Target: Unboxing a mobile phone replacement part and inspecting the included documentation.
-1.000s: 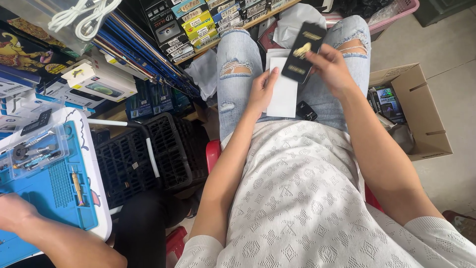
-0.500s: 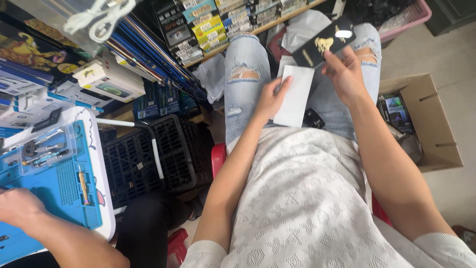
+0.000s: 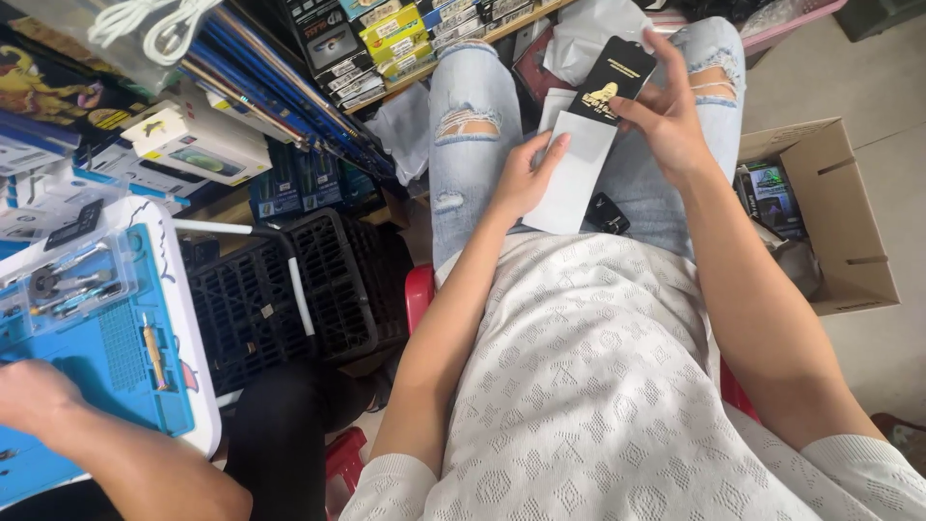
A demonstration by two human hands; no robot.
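At the top centre of the frame, above my lap, my right hand (image 3: 666, 121) pinches a black package (image 3: 612, 82) with gold print, drawn partway from a white sleeve (image 3: 577, 174). My left hand (image 3: 521, 178) grips that sleeve's left edge. A cardboard box (image 3: 830, 222) sits at right; a co-worker's hand (image 3: 34, 396) rests on a blue mat (image 3: 96, 357) lower left.

**Paper, Denim, Plastic**

The white sleeve (image 3: 577, 174) looks like matt, smooth paper; the black card (image 3: 612, 79) is slightly glossy. The jeans (image 3: 470, 145) are faded, frayed denim. The top (image 3: 579, 386) is textured knit cloth. The box (image 3: 830, 207) is plain rough cardboard; the crate (image 3: 260, 309) is black matt plastic.
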